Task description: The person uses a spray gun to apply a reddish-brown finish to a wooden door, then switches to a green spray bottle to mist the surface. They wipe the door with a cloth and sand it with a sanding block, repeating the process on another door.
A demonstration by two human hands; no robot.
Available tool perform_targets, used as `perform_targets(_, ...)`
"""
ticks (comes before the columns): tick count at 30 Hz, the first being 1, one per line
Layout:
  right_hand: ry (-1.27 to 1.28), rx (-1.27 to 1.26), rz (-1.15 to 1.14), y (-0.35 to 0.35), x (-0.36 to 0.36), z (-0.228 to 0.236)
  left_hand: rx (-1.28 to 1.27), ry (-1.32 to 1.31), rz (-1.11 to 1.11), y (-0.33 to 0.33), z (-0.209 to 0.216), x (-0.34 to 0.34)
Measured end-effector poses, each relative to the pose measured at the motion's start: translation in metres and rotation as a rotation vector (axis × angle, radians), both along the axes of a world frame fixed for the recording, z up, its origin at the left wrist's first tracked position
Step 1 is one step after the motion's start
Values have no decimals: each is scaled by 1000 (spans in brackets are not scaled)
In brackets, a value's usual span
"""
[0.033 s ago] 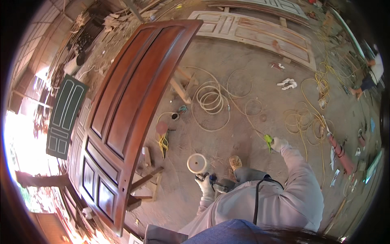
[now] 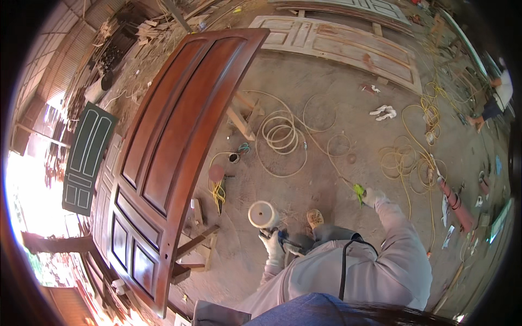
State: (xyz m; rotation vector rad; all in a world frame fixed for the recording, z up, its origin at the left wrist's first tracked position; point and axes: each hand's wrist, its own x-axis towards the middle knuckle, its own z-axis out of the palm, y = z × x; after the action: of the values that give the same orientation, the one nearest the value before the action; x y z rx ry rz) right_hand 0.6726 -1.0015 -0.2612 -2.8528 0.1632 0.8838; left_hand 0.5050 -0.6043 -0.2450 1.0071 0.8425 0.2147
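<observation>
My left hand (image 2: pixel 274 250), in a pale work glove, is closed around a spray gun (image 2: pixel 283 237). A round whitish cup (image 2: pixel 262 215) sits at the top of the gun, its lid facing up. My right hand (image 2: pixel 373 198), also gloved, is stretched out to the right and closed on a bright green piece (image 2: pixel 359 192), whose exact kind I cannot make out. A thin air hose (image 2: pixel 338 169) runs from near that piece to a loose coil on the floor. Left of the spray gun, a glossy red-brown panelled door (image 2: pixel 182 117) lies raised on wooden supports.
Wooden trestle legs (image 2: pixel 200 242) stick out under the door. Pale coiled hose (image 2: pixel 284 136) and yellow tangled hoses (image 2: pixel 405 163) cover parts of the floor. Unfinished doors (image 2: pixel 348 46) lie at the back. A dark green door (image 2: pixel 87 157) stands left. Another person (image 2: pixel 500 95) crouches far right.
The spray gun and its cup have shifted slightly left and up with my left hand. My right hand stays almost where it was.
</observation>
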Motion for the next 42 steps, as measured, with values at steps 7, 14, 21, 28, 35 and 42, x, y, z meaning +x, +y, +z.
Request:
perform_targets(7, 247, 142, -234, -3, -44, -15, 43, -10, -97, 55, 58, 165)
perform_targets(14, -64, 579, -898, 78, -10, 30, -18, -57, -331, 87, 64, 314)
perform_targets(21, -547, 859, -1129, 147, 119, 125, -133, 0, -647, 76, 96, 465)
perform_targets(28, -516, 1131, -1230, 135, 234, 176, -257, 116, -680, 11, 86, 595)
perform_targets(35, -592, 1120, -1007, 80, 431, 157, -98, 206, -590, -107, 121, 766)
perform_targets(42, -463, 903, -639, 52, 642, 177, -177, 217, -363, -153, 122, 870)
